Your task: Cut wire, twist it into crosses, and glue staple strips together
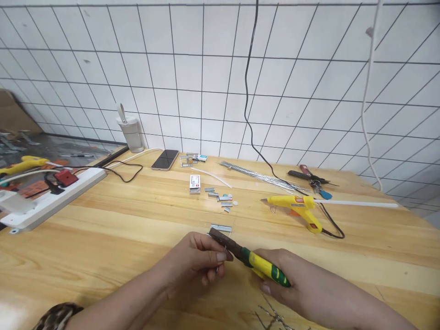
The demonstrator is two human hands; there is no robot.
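My right hand (282, 275) is wrapped round the yellow-and-green handles of a pair of pliers (235, 247), whose dark jaws point up and left. Just left of the jaws, my left hand (202, 256) pinches a thin piece of metal wire (225, 250) between thumb and fingers. Most of this wire is hidden by the fingers, and whether the jaws grip it I cannot tell. A strip of staples (222, 227) lies right behind the plier tips. Twisted wire pieces (273, 316) lie on the table near my right forearm.
Beyond my hands are staple strips (213, 195), a small box (195, 183), a phone (165, 159) and a bundle of wires (261, 175). A yellow glue gun (295, 204) and hand tools (311, 178) lie right; a power strip (58, 197) and cup (130, 133) stand left.
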